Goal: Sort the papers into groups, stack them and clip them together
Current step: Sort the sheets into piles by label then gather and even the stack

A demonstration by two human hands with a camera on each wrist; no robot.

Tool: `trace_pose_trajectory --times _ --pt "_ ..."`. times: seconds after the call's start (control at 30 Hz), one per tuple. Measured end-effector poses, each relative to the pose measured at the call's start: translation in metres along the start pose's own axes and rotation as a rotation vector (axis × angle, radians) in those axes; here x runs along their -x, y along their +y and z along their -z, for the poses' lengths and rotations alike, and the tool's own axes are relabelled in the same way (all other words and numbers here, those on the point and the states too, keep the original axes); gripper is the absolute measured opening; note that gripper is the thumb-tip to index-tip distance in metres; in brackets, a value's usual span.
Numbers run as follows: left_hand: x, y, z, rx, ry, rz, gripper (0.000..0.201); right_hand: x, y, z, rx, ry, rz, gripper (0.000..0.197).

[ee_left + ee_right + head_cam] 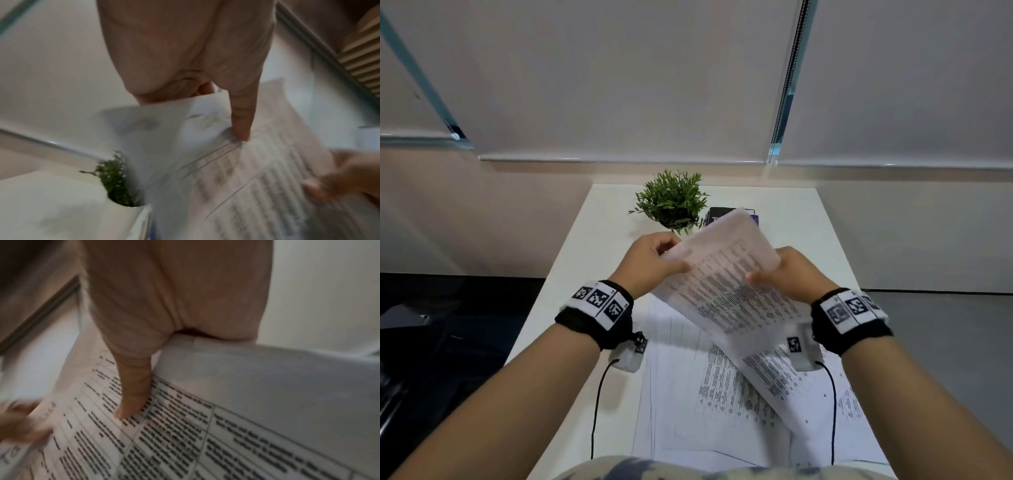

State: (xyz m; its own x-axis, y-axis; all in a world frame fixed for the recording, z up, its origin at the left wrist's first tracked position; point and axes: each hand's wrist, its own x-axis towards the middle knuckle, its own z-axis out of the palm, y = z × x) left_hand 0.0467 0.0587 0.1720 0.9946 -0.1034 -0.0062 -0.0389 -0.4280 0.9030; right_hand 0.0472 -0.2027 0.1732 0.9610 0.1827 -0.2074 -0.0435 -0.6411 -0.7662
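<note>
Held sheets [726, 284]: printed tables, several pages together, being lifted clear of the tabletop [599, 308] and tilting up toward the far side, top edge curling over.

Left hand [650, 263]: gripping the sheets' left edge, thumb lying across the printed face, remaining fingers curling behind; the left wrist view is showing the thumb [241, 116] pressing onto the page.

Right hand [787, 274]: gripping the right edge the same way, thumb [132, 391] lying on the printed rows, fingers behind the paper.

Loose papers [688, 394]: lying spread on the near tabletop directly beneath the held sheets, overlapping at differing angles.

Potted plant [673, 202]: standing at the far end of the tabletop.

Dark booklet [717, 216]: lying just right of the plant, partly hidden behind the raised sheets.
</note>
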Motion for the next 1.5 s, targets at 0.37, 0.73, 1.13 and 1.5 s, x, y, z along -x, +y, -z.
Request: trace_pose_trajectory --times 0.37,0.73,1.13,1.5 --pt "0.027 -0.034 -0.034 0.288 0.176 0.149 0.022 0.019 0.04 -0.058 -0.524 0.149 -0.105 0.049" --pt "0.058 -0.076 -0.048 0.356 0.275 0.113 0.038 0.027 0.041 -0.098 -0.626 0.242 -0.136 0.018" --pt "0.064 -0.131 -0.058 0.328 0.167 0.323 0.026 0.032 0.061 -0.136 -0.572 0.214 -0.229 0.021" --pt "0.031 -0.163 0.012 0.251 0.202 0.485 0.021 -0.012 0.098 -0.107 -0.266 -0.088 -0.331 0.042"
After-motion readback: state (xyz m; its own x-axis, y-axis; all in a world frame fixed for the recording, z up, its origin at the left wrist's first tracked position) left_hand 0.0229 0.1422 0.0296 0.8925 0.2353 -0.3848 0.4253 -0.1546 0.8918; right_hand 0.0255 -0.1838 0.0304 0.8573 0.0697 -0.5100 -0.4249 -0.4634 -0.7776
